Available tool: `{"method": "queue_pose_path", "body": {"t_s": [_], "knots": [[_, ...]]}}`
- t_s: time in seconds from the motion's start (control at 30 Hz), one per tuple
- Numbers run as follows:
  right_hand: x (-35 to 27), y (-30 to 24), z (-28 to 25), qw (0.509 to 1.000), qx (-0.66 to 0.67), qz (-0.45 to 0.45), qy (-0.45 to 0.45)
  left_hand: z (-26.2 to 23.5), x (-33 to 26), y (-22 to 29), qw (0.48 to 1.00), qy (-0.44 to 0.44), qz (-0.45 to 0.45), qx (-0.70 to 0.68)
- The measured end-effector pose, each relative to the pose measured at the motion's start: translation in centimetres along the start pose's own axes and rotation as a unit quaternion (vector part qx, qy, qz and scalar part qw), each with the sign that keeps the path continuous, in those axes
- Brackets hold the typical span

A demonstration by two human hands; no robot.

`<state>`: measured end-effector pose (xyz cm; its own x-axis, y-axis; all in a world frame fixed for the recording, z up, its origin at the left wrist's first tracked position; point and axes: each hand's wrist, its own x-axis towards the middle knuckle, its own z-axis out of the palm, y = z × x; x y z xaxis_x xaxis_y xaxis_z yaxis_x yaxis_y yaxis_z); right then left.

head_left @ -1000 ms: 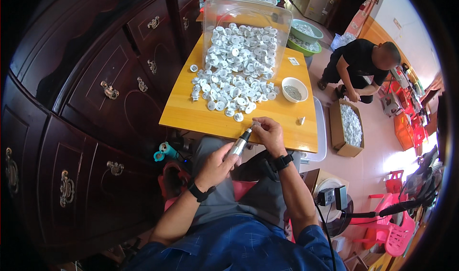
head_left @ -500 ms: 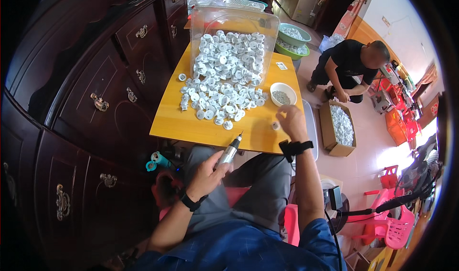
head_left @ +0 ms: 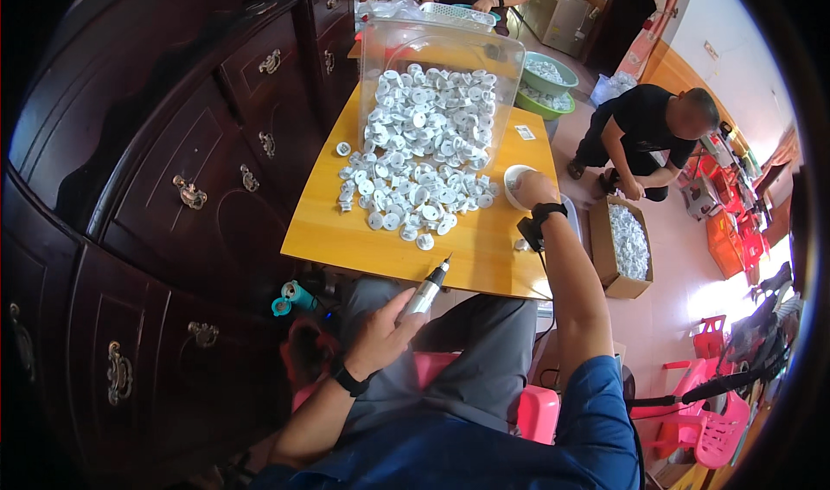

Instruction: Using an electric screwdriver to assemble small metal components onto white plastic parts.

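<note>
My left hand (head_left: 382,333) is wrapped round an electric screwdriver (head_left: 422,298), silver with a black nose, its thin bit pointing up and away over the table's near edge. My right hand (head_left: 538,189) reaches into a small white bowl (head_left: 510,179) of tiny metal parts, probably screws; its fingertips are hidden there. Just below the right wrist, a small white piece (head_left: 521,245) lies on the table. A heap of white round plastic parts (head_left: 406,200) spills onto the table from a clear plastic bin (head_left: 510,84) tipped toward me.
The yellow table (head_left: 346,239) borders dark wooden drawers (head_left: 186,144) on the left. Right of it, a person in black crouches by a cardboard box (head_left: 624,244) of white parts. Another person sits beyond the bin. Green basins (head_left: 553,75) and pink chairs (head_left: 722,429) stand around.
My right hand has moved up and forward from beside the bowl into it. The view has shifted slightly. My left hand keeps hold of the screwdriver.
</note>
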<state>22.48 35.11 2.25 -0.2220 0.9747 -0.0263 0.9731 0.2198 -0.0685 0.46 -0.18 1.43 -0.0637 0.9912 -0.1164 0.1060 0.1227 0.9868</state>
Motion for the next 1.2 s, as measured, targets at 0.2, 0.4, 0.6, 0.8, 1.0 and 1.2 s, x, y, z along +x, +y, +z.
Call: {"method": "queue_pose_path", "body": {"t_s": [0.2,0.4,0.6,0.8,1.0,1.2], "knots": [[-0.3,0.8,0.4,0.999,0.019,-0.003,0.033,-0.1,0.1,0.2,1.0,-0.003,-0.013,-0.002],[-1.2,0.3,0.4,0.997,0.05,-0.029,0.059,-0.1,0.2,-0.9,0.998,0.023,0.043,0.043],[-1.7,1.2,0.6,0.974,0.174,-0.038,0.137,0.1,0.1,0.2,0.999,0.005,0.005,0.036],[-2.8,0.3,0.7,0.952,0.247,-0.03,0.179,0.2,0.1,0.7,1.0,0.003,0.014,0.022],[-2.3,0.9,1.1,0.952,0.248,-0.052,0.17,0.0,-0.1,0.8,1.0,-0.009,-0.017,0.017],[-2.5,0.7,1.3,0.957,0.228,-0.03,0.179,0.1,0.0,-0.3,0.998,0.011,0.021,0.053]]}}
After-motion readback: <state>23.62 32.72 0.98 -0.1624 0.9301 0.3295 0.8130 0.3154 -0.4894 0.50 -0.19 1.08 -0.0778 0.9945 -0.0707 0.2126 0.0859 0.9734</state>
